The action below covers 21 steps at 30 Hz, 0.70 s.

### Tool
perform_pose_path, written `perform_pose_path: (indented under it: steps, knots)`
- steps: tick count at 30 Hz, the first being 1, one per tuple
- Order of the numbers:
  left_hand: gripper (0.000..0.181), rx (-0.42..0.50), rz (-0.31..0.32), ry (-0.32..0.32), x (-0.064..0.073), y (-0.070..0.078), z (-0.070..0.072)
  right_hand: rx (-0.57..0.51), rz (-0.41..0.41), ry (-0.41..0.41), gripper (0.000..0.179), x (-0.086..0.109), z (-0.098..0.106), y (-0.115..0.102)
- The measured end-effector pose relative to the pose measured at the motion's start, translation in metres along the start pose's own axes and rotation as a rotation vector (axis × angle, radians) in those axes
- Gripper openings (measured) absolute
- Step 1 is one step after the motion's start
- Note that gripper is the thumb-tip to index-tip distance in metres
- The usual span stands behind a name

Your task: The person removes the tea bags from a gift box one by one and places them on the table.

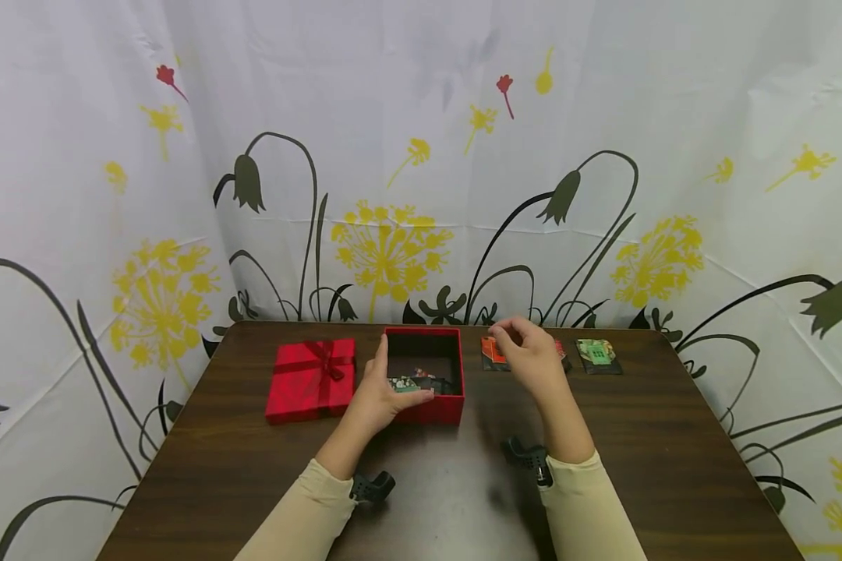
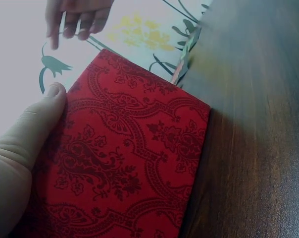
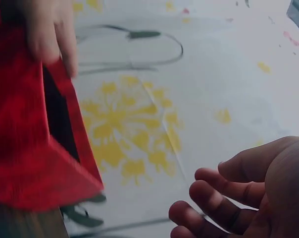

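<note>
A red patterned gift box (image 1: pixel 428 411) stands without its lid, its dark inside facing up. Small printed packets (image 1: pixel 403 384) lie in it. My left hand (image 1: pixel 379 393) holds the box at its near left corner, thumb along the front rim and fingers up the left side. The left wrist view shows that thumb (image 2: pixel 53 101) against the edge of the box (image 2: pixel 124 148). My right hand (image 1: pixel 533 358) hovers over the packets to the right, its fingers loosely bent. In the right wrist view nothing shows between the fingers of this right hand (image 3: pixel 243 193).
The red lid (image 1: pixel 309 382) with a ribbon bow lies left of the box. Right of the box are an orange packet (image 1: pixel 494 360), a red packet (image 1: pixel 563 360) partly behind my right hand, and a green packet (image 1: pixel 599 354). A flowered curtain (image 1: pixel 421 156) hangs behind the brown table (image 1: pixel 449 483).
</note>
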<state>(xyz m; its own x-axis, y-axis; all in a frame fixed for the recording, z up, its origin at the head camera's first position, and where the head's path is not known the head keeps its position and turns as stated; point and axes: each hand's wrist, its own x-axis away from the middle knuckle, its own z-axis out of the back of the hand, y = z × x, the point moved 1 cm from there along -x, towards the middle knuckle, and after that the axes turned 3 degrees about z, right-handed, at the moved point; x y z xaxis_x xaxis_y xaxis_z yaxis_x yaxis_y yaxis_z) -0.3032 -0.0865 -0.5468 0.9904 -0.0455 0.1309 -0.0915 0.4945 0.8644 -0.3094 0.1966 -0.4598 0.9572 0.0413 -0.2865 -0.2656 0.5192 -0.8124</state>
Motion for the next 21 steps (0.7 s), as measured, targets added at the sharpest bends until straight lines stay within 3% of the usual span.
perform_pose_path:
  steps: [6,14,21]
  knots:
    - [0.143,0.020,-0.011,-0.001,0.001,0.000,0.000,-0.015,0.025,-0.090,0.014,-0.003,-0.032,-0.023]
    - [0.142,0.001,-0.009,0.003,0.000,-0.003,-0.003,0.015,-0.058,-0.266,0.012,-0.008,-0.072,-0.042]
    - [0.143,-0.010,-0.012,-0.002,-0.001,-0.003,-0.001,0.000,-0.102,-0.506,0.015,-0.036,-0.093,-0.040]
